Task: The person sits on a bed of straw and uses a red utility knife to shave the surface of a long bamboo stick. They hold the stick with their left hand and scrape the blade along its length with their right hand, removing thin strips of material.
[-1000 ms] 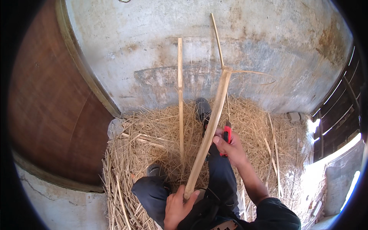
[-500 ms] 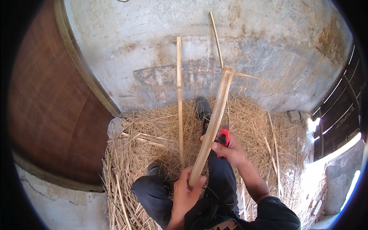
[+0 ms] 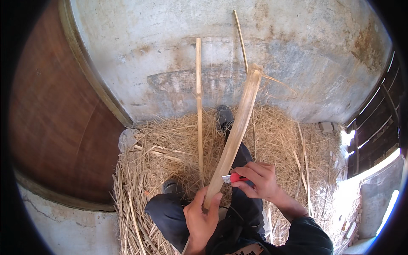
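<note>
A long, pale split bamboo strip (image 3: 239, 123) slants up and away from my lap toward the wall, with a frayed fibre hanging off its far end. My left hand (image 3: 201, 216) is wrapped around its near end. In my right hand (image 3: 258, 182) is a red utility knife (image 3: 239, 177) with its metal blade (image 3: 226, 179) out, pointing left. That blade lies at the right edge of the strip, a short way beyond my left hand; whether it cuts in cannot be made out.
Two thin bamboo sticks (image 3: 199, 106) (image 3: 240, 40) lean against the stained wall (image 3: 170, 55). Straw and shavings (image 3: 276, 131) cover the floor around my legs (image 3: 170, 214). A brown panel (image 3: 63, 114) stands at left, dark slats (image 3: 378, 123) at right.
My right hand has come down and nearer along the strip, and the knife has turned so its blade points left at the strip. The strip's far end has risen slightly.
</note>
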Action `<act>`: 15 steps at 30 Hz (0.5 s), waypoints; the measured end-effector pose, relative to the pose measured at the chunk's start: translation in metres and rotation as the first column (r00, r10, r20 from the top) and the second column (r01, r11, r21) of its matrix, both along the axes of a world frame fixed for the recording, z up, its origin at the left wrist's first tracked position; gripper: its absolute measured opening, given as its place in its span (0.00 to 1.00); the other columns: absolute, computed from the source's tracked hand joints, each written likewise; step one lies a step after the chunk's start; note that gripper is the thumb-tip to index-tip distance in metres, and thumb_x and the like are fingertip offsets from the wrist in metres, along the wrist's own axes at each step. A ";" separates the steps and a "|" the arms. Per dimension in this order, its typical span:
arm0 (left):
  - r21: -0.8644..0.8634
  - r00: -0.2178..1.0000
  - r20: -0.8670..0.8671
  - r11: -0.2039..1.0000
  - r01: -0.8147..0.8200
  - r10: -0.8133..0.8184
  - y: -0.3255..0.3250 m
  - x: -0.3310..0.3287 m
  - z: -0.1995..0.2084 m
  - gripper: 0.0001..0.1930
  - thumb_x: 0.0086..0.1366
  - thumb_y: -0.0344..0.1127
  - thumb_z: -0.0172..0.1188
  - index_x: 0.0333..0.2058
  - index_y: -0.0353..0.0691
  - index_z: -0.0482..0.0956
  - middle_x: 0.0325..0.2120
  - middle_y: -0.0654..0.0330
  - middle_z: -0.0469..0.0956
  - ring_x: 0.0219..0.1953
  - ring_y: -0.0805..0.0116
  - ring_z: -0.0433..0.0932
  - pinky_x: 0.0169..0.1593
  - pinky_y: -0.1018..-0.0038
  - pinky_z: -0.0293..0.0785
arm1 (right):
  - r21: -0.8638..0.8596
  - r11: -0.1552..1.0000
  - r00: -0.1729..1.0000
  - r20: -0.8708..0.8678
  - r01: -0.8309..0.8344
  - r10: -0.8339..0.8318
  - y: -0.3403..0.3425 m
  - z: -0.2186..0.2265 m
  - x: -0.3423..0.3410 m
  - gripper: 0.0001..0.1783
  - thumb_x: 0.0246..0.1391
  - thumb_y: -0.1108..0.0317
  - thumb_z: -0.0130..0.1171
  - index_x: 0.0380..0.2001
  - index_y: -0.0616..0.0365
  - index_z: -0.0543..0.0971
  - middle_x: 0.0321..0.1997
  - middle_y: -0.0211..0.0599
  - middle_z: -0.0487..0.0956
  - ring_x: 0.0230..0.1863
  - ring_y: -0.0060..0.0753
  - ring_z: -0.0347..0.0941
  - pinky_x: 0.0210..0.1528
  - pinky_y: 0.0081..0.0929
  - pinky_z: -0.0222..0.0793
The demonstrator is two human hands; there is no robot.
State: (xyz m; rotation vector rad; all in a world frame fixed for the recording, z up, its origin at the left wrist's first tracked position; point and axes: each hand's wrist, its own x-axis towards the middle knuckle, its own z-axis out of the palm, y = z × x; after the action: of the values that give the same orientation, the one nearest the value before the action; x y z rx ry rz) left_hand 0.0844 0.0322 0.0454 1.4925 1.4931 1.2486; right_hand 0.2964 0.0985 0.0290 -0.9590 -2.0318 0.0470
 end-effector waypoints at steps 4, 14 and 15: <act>0.024 1.000 -0.015 1.000 -0.003 0.003 -0.003 0.001 -0.001 0.14 0.70 0.33 0.70 0.49 0.29 0.84 0.22 0.63 0.79 0.21 0.85 0.67 0.24 0.79 0.61 | 0.062 0.998 0.999 0.020 0.024 -0.025 -0.002 0.004 -0.005 0.22 0.47 0.53 0.79 0.43 0.52 0.88 0.25 0.25 0.74 0.19 0.29 0.74 0.22 0.28 0.68; 0.042 1.000 -0.006 0.999 -0.019 0.019 -0.003 -0.002 -0.008 0.13 0.70 0.31 0.70 0.49 0.29 0.84 0.24 0.60 0.82 0.22 0.84 0.69 0.25 0.79 0.64 | 0.090 0.993 0.997 0.025 0.073 -0.076 -0.001 0.004 -0.012 0.20 0.48 0.53 0.79 0.42 0.48 0.88 0.23 0.22 0.72 0.18 0.26 0.72 0.21 0.26 0.67; 0.034 1.000 -0.004 0.999 -0.018 0.018 -0.003 -0.003 -0.008 0.13 0.70 0.31 0.70 0.49 0.29 0.84 0.24 0.60 0.82 0.22 0.84 0.70 0.25 0.79 0.65 | 0.091 0.993 0.997 0.027 0.076 -0.079 0.000 0.003 -0.012 0.20 0.48 0.53 0.79 0.42 0.48 0.88 0.23 0.22 0.72 0.18 0.26 0.72 0.21 0.26 0.68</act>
State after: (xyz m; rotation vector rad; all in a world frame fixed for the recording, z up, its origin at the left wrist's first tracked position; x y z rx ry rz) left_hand 0.0817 0.0290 0.0369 1.5077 1.4976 1.2883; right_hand 0.2844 0.0987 0.0324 -0.9862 -2.0054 -0.1008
